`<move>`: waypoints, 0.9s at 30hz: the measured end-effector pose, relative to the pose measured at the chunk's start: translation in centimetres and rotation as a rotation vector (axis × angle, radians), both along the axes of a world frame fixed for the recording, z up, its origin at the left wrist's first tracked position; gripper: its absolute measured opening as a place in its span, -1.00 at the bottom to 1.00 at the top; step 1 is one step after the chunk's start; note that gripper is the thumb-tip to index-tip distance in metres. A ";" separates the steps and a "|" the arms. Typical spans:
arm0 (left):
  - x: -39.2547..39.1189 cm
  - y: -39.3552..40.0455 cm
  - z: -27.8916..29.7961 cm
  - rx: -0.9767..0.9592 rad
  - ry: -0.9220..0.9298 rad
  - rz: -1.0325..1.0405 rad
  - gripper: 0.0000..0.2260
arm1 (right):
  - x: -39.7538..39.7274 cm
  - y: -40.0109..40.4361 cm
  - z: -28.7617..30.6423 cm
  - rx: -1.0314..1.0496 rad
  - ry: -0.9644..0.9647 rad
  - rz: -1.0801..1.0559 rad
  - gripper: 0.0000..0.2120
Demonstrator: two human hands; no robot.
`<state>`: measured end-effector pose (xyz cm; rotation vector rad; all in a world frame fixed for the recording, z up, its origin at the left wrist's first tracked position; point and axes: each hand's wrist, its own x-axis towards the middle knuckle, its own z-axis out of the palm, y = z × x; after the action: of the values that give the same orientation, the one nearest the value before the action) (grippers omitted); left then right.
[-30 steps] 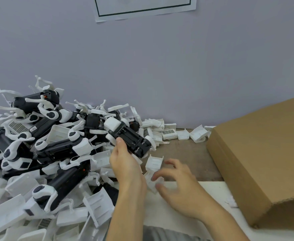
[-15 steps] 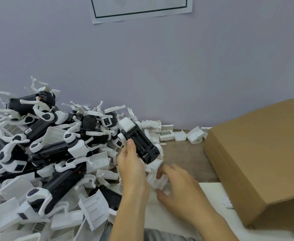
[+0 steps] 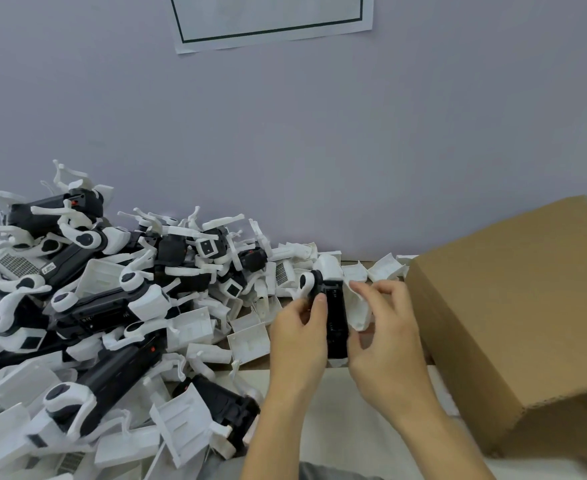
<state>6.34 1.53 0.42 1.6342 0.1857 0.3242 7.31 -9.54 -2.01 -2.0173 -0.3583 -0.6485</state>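
My left hand grips a black-and-white drone body, held upright above the table with its black underside facing me. My right hand pinches a small white plastic cover and holds it against the right side of that body. A big pile of similar black-and-white drone bodies and loose white covers fills the left half of the table.
A brown cardboard box lies tilted at the right, close to my right hand. Loose white covers line the wall behind my hands. A paper sheet hangs on the grey wall. White table surface shows under my forearms.
My right hand picked a white cover off the table and raised it to the drone body. My left hand swung the body rightwards and turned it upright.
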 end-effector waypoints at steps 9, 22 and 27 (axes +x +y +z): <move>0.4 0.3 -0.8 -0.092 0.038 -0.017 -0.71 | 0.2 0.3 -0.1 0.264 0.003 0.084 -0.86; 0.1 -0.6 -0.3 -0.255 0.099 -0.156 -0.69 | 0.2 0.3 -0.3 0.191 0.125 0.038 -0.48; 0.0 -0.9 -0.2 -0.264 0.069 -0.202 -0.73 | 0.0 0.3 -0.1 0.098 0.064 -0.041 -0.41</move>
<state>6.36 0.66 0.23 1.3896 0.1086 0.0846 7.35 -9.22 -2.07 -1.9514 -0.2436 -0.6140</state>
